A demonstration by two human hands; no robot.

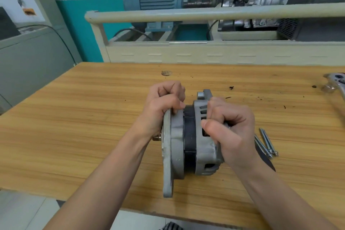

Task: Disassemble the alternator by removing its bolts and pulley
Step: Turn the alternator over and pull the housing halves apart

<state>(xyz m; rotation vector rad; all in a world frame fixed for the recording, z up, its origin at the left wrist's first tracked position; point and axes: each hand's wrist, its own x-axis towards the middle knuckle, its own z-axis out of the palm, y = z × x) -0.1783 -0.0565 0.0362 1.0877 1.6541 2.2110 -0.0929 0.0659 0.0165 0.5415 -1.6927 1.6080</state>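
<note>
Now the alternator lies on its side near the front edge of the desk, between both hands. The left hand grips its left housing with curled fingers, and the right hand grips the right housing. Loose bolts lie just right of the right hand.

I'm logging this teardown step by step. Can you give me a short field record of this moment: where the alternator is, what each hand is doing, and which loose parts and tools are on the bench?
alternator: on the wooden table, axis lying left to right
left hand: grips the alternator's left housing end
right hand: grips the right housing end
removed bolts: long, lying loose on the table right of the alternator
tool: metal, at the table's far right edge, only partly in view
pulley: not visible
</note>
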